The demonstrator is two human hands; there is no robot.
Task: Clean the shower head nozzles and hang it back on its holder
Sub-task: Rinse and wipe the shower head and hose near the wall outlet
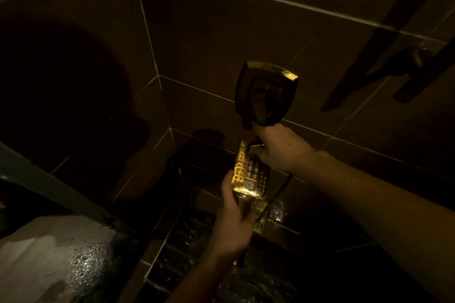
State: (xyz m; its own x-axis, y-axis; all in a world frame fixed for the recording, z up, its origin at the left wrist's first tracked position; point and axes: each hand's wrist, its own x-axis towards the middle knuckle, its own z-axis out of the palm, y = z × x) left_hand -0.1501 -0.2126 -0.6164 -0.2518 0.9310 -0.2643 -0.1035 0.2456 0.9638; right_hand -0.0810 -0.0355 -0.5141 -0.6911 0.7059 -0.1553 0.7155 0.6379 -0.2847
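Shower head (251, 174) upright, nozzles facing up-right; left hand (231, 226) gripping handle below, right hand (278, 147) fingers pinching its top.

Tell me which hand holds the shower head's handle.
The left hand, the lower one, wrapped round the handle; the right hand is on top of the shower head.
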